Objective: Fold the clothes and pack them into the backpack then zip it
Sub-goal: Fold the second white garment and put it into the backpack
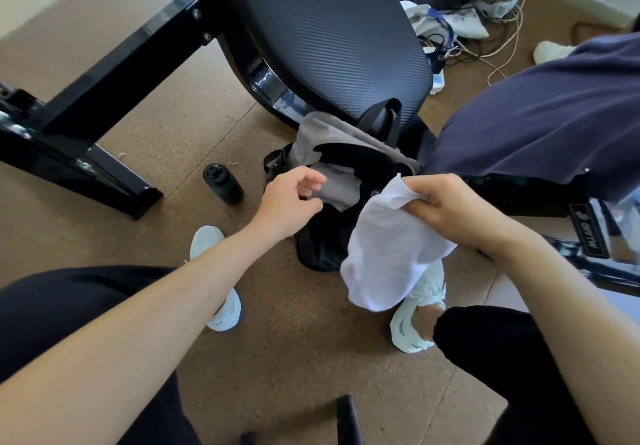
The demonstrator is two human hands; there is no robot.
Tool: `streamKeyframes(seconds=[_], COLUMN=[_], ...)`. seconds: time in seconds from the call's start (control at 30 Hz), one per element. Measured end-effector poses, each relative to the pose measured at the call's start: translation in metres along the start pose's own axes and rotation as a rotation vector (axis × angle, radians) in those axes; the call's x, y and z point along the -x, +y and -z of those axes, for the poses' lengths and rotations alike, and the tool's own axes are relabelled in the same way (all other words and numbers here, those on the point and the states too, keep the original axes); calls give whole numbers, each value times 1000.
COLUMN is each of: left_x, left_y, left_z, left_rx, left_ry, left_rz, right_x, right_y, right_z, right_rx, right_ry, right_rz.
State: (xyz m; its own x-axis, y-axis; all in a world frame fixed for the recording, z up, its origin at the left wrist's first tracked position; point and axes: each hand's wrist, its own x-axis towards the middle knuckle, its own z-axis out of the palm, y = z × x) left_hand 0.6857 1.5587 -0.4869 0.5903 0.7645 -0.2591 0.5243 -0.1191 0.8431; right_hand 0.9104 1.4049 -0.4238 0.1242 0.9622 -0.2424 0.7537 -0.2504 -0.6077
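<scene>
A bottle (223, 184) stands on the floor at left; just right of it the left hand (287, 202) hovers loosely curled and empty at the mouth of the backpack (332, 181), which sits unzipped on the floor, seemingly with a grey garment inside. The right hand (446, 207) grips a white cloth (391, 250) hanging beside the opening. Packing is underway: next, the left hand should hold the mouth wide while the cloth goes down in.

Backpack (332, 167) on the floor (156, 140) — bottle (223, 184) left, chair (322, 36) behind.
</scene>
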Motion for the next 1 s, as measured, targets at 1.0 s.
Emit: streamKeyframes(seconds=[1.0], left_x=[14], left_y=[-17], left_z=[-36], left_rx=[-110], left_ry=[-413], left_rz=[-88], right_x=[10], right_y=[-13], right_z=[44], right_rx=[-320], right_ry=[294], right_rz=[52])
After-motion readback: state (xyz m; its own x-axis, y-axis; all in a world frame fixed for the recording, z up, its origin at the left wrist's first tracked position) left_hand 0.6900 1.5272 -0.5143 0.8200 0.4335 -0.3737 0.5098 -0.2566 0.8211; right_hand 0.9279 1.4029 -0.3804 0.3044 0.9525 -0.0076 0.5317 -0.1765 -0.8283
